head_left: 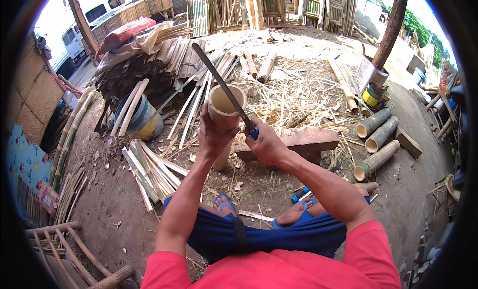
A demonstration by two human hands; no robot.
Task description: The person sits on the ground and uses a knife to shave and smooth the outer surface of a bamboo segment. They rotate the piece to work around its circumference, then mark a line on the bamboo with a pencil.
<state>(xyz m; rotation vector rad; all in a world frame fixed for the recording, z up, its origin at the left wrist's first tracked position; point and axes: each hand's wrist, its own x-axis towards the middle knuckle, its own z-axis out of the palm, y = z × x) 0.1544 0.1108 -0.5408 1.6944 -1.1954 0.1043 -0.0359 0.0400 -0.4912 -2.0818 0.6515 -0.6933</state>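
Note:
My left hand [215, 133] grips an upright hollow bamboo tube [225, 104] near its open top end. My right hand [266, 143] holds the blue handle of a long dark-bladed knife [219, 80]. The blade slants up and to the left, and its edge lies across the tube's rim. The tube's lower end stands on the ground beside a thick wooden block [308, 139]. My knees in blue shorts and my feet in blue sandals [225, 203] are below the hands.
Split bamboo strips [149, 172] lie heaped to my left by a bucket [142, 120] holding more strips. Three cut bamboo sections [378, 144] lie at the right. Shavings litter the ground ahead. Bamboo panels stand at the back, a van at the far left.

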